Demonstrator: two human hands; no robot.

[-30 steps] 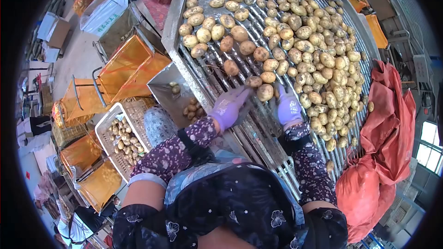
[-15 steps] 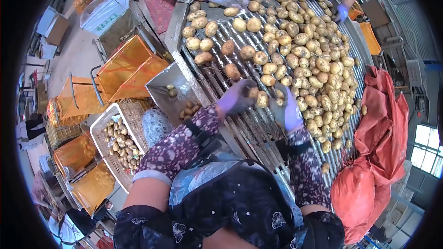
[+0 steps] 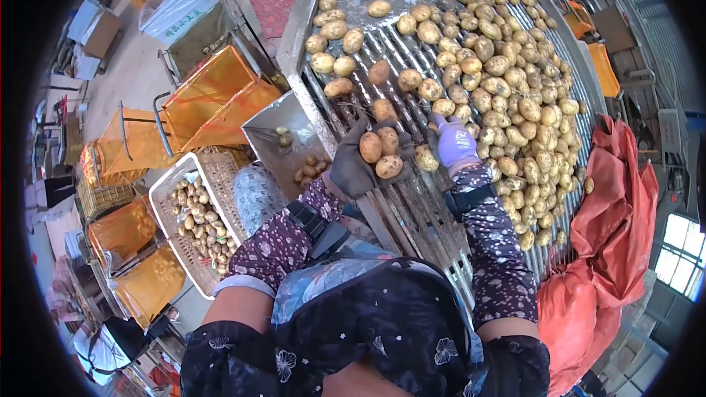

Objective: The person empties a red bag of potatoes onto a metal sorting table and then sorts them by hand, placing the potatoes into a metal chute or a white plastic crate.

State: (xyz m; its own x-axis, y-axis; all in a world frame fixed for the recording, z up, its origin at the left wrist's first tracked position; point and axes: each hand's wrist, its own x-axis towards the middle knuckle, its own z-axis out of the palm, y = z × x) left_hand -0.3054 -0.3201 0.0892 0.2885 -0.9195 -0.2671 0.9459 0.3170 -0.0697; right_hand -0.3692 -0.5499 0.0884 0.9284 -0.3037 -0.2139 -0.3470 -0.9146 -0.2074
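My left hand (image 3: pixel 351 167), in a glove with a dark palm, is turned palm up and cupped around three potatoes (image 3: pixel 371 147) above the slatted metal table (image 3: pixel 412 213). My right hand (image 3: pixel 457 144), in a purple glove, is back up at the edge of the potato pile (image 3: pixel 518 95). Its fingers are curled, and what they hold, if anything, is hidden. Beside it, toward my left hand, is a single potato (image 3: pixel 426 158). Another potato (image 3: pixel 384 109) lies just beyond my left fingers.
Left of the table are a metal bin (image 3: pixel 276 114) with some potatoes, a white basket (image 3: pixel 158 202) of potatoes and orange mesh bags (image 3: pixel 213 95) on frames. Red sacking (image 3: pixel 610 213) hangs along the right side. A raised metal rim (image 3: pixel 312 110) borders the table's left edge.
My left hand has turned palm up and now carries three potatoes. My right hand has shifted up and turned back up. The co-workers' gloved hands at the top are out of sight as the view tilted.
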